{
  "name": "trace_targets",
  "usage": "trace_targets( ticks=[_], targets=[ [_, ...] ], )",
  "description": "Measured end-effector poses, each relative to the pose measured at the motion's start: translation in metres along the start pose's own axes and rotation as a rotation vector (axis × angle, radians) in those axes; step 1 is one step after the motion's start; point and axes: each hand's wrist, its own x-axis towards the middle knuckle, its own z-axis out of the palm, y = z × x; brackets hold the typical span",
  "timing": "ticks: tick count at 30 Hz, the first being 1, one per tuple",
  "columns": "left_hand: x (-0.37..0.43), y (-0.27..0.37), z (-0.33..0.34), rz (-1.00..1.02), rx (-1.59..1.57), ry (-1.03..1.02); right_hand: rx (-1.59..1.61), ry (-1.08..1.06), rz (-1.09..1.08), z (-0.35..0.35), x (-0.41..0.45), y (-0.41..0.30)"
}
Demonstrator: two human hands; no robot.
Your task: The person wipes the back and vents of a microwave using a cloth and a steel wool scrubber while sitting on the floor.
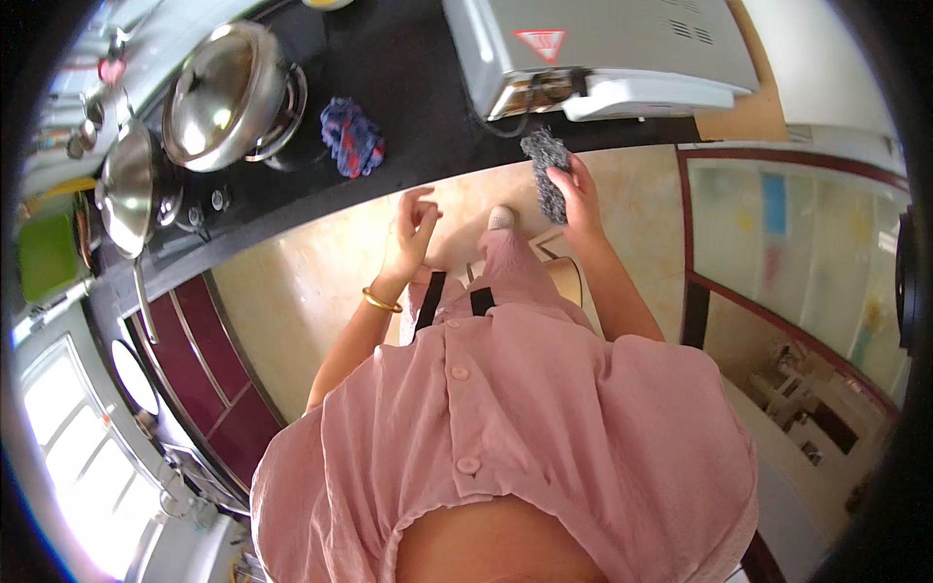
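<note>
My right hand [581,200] grips a fuzzy dark grey cloth [547,175] beside the counter's front edge, near the oven. Over the floor in front of the counter, my left hand [413,233] is held with its fingers loosely curled and nothing visible in it; a gold-coloured bangle [382,300] is around that wrist. A crumpled blue and red cloth [352,138] lies on the black countertop [408,95], ahead and to the left of my left hand.
A lidded metal pan [222,95] stands on the hob, with a long-handled pan [127,191] beside it. At the right of the counter is a metal oven [619,36] with a cable. A glass-panelled door [794,255] stands at the right.
</note>
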Motion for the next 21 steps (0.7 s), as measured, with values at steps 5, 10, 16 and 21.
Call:
trace_targets(
  ticks=[5,10,16,21],
  targets=[
    [-0.079,-0.137,-0.028,-0.319,-0.018,0.111,-0.047,-0.203,0.203,0.032,-0.022,0.008],
    [-0.108,-0.222,0.01,-0.734,-0.262,0.333,-0.296,-0.49,0.261,0.062,0.011,0.029],
    [-0.138,-0.363,0.134,-1.015,-0.439,0.446,-0.588,-0.72,0.202,0.053,0.064,0.06],
    [-0.147,-0.437,0.189,-1.151,-0.245,0.403,-0.666,-0.666,0.129,0.031,0.081,0.081]
  ],
)
